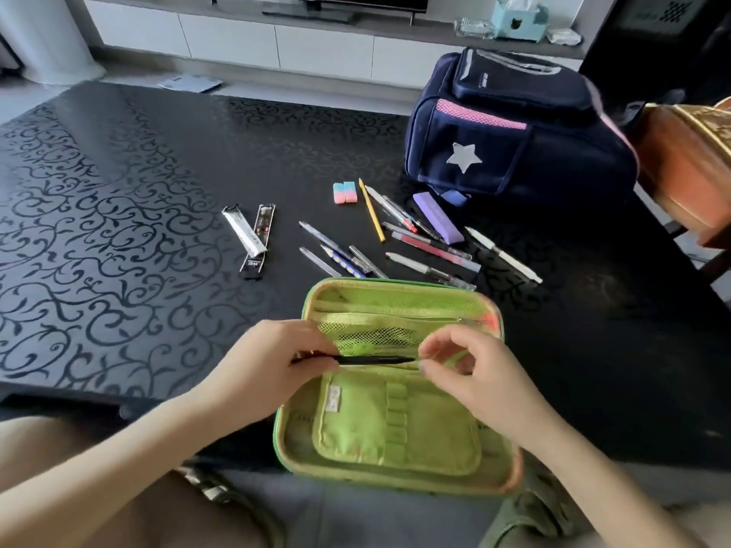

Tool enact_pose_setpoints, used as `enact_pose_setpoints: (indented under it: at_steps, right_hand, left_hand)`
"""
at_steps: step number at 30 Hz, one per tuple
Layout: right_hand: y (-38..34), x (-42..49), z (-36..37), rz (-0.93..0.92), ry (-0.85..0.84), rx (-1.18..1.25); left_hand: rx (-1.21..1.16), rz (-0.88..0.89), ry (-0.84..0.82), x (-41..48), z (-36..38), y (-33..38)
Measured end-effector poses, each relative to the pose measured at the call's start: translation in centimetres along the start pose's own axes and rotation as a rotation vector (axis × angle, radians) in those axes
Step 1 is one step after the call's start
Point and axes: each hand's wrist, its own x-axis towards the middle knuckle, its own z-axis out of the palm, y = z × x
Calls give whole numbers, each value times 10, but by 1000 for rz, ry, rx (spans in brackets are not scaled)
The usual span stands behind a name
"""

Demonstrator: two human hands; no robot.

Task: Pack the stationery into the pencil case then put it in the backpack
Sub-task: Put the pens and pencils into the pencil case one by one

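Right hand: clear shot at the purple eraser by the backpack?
Likely yes, once freed: the right hand is busy at the black pen over the pencil case. The purple eraser lies exposed, with only flat pens between.

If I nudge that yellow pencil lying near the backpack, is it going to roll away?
Possibly. The yellow pencil is thin and lies flat on the glossy table, so a sideways push could roll it toward the pink-and-blue eraser. It looks stiff and light, easy to pinch.

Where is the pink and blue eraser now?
In the head view, the pink and blue eraser lies on the table, just left of the yellow pencil, beyond the pencil case.
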Motion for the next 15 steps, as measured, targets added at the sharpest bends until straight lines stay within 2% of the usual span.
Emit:
enact_pose_setpoints:
  at_steps: [2,5,10,15]
  right_hand:
    - [11,-13,-4,-54,50,-176]
    - [23,-25,-8,-96,91,-295]
    - [31,-27,-9,-142,109,-346]
    - [29,-22,-7,-170,100,-366]
  left_hand:
    - [114,62,15,-11,-6,-9]
    - [283,124,8,-23,-8,-15]
    - [459,194,48,-19,1,-2]
    - [511,298,-58,3,14,13]
